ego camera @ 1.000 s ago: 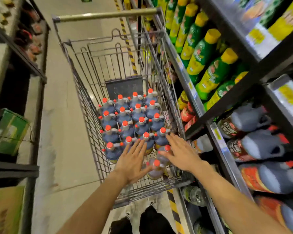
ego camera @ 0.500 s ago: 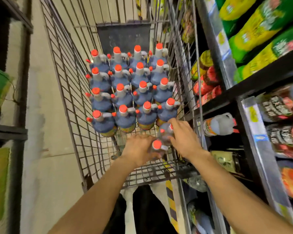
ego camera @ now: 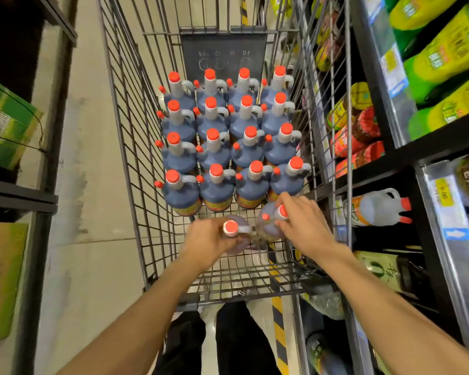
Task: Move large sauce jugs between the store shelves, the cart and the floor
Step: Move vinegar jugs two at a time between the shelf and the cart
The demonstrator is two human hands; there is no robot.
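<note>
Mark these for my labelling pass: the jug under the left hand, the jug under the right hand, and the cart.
Left jug [ego camera: 230, 228], head view, on its red cap.
Right jug [ego camera: 266, 227], head view, on its blue shoulder.
Cart [ego camera: 136, 147], head view, on its left wire wall.

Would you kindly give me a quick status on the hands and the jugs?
Left hand grips near jug. Right hand on second jug. Sixteen jugs packed ahead in cart; nothing blocking.

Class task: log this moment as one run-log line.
left hand: grips jug neck | right hand: grips second jug | both in cart
</note>
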